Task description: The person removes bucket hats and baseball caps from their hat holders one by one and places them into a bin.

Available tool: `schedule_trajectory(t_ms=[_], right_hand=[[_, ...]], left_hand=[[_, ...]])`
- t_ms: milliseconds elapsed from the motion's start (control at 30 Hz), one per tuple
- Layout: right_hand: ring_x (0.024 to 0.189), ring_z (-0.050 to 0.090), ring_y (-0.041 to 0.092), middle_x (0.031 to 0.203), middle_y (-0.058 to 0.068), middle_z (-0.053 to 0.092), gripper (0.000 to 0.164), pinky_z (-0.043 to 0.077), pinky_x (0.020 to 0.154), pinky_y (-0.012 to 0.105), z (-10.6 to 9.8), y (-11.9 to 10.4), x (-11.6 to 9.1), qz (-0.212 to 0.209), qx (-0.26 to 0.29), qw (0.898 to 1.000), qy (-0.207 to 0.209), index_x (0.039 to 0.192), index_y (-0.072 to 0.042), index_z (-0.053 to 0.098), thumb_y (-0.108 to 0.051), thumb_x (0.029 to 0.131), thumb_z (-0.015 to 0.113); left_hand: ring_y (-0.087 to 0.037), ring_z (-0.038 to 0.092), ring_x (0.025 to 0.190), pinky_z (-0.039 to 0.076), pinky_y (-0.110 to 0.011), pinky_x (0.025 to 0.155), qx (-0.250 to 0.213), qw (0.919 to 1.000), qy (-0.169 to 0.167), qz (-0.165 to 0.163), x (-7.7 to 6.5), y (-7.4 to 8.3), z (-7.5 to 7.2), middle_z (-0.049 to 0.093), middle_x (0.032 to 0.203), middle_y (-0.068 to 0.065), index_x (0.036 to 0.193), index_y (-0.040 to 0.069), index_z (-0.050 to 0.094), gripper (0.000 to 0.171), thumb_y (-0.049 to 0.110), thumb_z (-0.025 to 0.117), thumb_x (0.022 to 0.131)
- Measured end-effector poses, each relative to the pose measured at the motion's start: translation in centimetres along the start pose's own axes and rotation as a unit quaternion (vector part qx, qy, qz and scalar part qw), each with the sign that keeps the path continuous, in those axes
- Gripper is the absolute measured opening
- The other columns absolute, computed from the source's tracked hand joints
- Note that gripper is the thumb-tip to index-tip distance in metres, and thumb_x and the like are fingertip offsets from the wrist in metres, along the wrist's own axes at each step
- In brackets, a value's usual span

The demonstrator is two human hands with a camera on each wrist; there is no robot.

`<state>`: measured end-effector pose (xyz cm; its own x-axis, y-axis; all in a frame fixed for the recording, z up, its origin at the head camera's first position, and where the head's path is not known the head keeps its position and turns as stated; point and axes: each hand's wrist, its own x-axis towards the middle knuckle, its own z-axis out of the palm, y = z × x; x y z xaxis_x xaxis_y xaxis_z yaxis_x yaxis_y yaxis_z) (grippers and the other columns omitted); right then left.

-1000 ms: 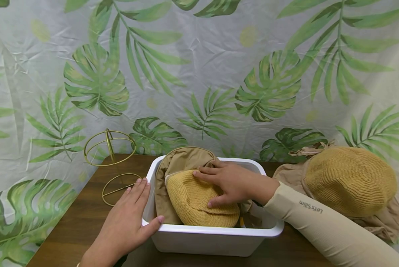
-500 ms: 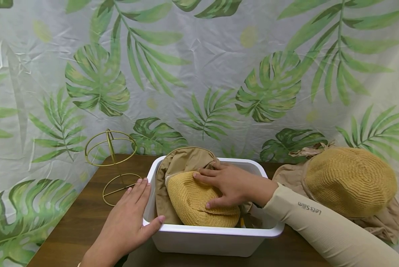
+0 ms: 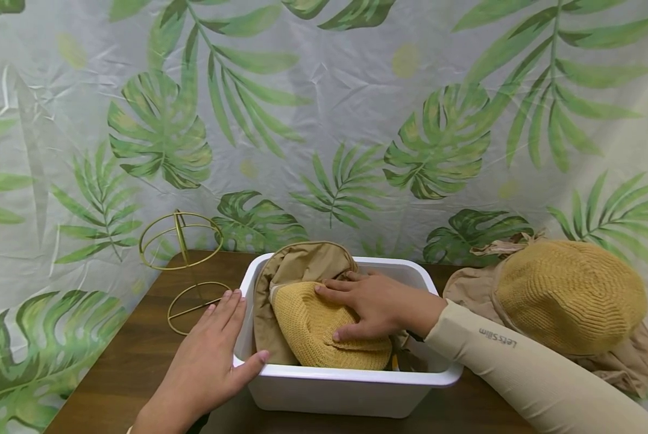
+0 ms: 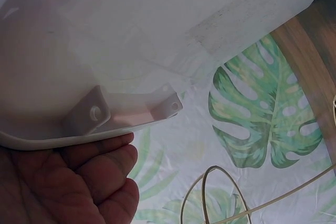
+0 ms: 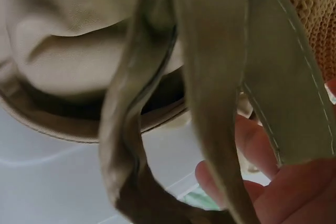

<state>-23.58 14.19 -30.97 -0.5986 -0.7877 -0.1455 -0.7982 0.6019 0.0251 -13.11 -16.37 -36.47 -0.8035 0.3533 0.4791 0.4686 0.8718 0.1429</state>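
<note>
A hat point(image 3: 302, 325) with a yellow knitted crown and a beige cloth brim lies squashed inside a white plastic tub point(image 3: 351, 376). My right hand point(image 3: 375, 304) rests on top of it with fingers spread and fairly straight. In the right wrist view, beige cloth straps point(image 5: 215, 87) hang in front of my right hand point(image 5: 299, 198), by the tub's inner wall. My left hand point(image 3: 204, 355) lies flat along the tub's left rim, thumb over the front corner. The left wrist view shows its fingers point(image 4: 113, 169) against the rim, below the tub's side point(image 4: 131, 35).
A gold wire stand point(image 3: 179, 262) stands left of the tub, close to my left fingers. To the right, a second yellow knitted hat point(image 3: 573, 295) with a beige brim sits raised beside my right forearm. A leaf-printed sheet point(image 3: 334, 90) hangs behind the brown table point(image 3: 117, 361).
The hat's back brim has sunk slightly in the tub under my right hand, and my right forearm has shifted slightly left. My left hand stays at the rim.
</note>
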Motion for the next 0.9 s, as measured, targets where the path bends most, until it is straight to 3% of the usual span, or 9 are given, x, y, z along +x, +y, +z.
schedule_trajectory(t_ms=[400, 567, 733, 900], right_hand=[[0.144, 0.031, 0.028, 0.163, -0.007, 0.023, 0.082, 0.030, 0.114, 0.051, 0.2, 0.4, 0.8, 0.014, 0.054, 0.997, -0.053, 0.160, -0.031, 0.021, -0.072, 0.092, 0.044], [0.142, 0.035, 0.029, 0.163, 0.000, 0.023, 0.084, 0.031, 0.114, 0.051, -0.3, 0.8, 0.2, -0.004, 0.053, 0.998, -0.028, 0.160, -0.026, 0.022, -0.070, 0.092, 0.047], [0.140, 0.037, 0.033, 0.160, 0.007, 0.029, 0.090, 0.035, 0.112, 0.049, -1.8, 1.3, -0.4, -0.036, 0.018, 0.999, 0.012, 0.159, -0.024, 0.028, -0.077, 0.088, 0.044], [0.149, 0.019, 0.031, 0.164, 0.008, 0.019, 0.100, 0.024, 0.116, 0.054, -3.7, 1.3, -0.3, -0.051, 0.019, 0.998, 0.038, 0.160, -0.022, 0.023, -0.081, 0.083, 0.048]], left_hand=[[-0.036, 0.036, 0.142, 0.031, -0.052, 0.113, 0.005, 1.0000, -0.004, -0.002, -0.1, 0.0, -0.1, 0.044, 0.149, -0.023, 0.138, -0.011, 0.051, 0.085, 0.058, 0.060, 0.090], [-0.036, 0.036, 0.141, 0.031, -0.052, 0.113, 0.005, 1.0000, -0.005, 0.000, 0.0, 0.1, 0.0, 0.044, 0.149, -0.023, 0.138, -0.011, 0.051, 0.084, 0.056, 0.063, 0.089], [-0.035, 0.035, 0.142, 0.031, -0.052, 0.113, 0.003, 1.0000, -0.006, -0.004, 0.0, 0.1, 0.0, 0.044, 0.149, -0.022, 0.138, -0.011, 0.051, 0.085, 0.056, 0.063, 0.088], [-0.035, 0.035, 0.142, 0.031, -0.052, 0.113, 0.003, 1.0000, -0.007, -0.003, -0.1, 0.0, 0.0, 0.044, 0.149, -0.022, 0.139, -0.011, 0.050, 0.085, 0.058, 0.061, 0.090]])
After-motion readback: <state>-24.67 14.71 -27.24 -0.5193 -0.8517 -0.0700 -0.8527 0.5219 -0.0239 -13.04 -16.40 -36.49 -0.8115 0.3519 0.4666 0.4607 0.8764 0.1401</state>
